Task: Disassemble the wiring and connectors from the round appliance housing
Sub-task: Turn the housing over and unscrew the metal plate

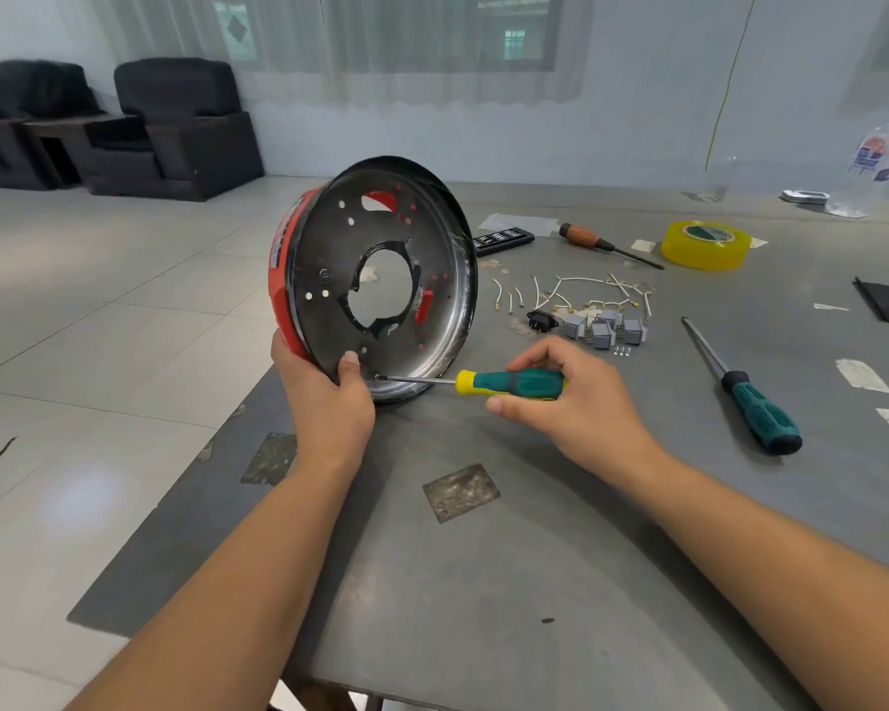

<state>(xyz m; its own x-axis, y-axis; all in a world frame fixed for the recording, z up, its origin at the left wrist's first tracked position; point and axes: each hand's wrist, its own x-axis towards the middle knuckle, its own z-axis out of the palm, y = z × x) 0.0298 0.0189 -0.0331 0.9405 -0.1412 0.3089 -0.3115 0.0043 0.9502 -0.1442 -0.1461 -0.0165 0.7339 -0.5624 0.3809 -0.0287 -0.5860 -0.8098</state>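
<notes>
The round housing (329, 259), red outside and dark metal inside with a large centre hole, stands tilted on its edge at the table's left side. My left hand (324, 397) grips its lower rim, thumb on the inner face. My right hand (570, 397) holds a green and yellow screwdriver (509, 383) level, its tip at the inner face by the lower rim, just right of my left thumb. Removed white wires (576, 295), grey connectors (604, 328) and a black socket (541, 320) lie on the table behind my right hand.
On the grey table (483, 556) lie a second green-handled screwdriver (745, 392), a wooden-handled one (606, 243), a yellow tape roll (705, 244), a black bit case (504, 240) and tiny screws (622, 351). A plastic bottle (883, 161) stands at the far right. The table's left edge is near the housing.
</notes>
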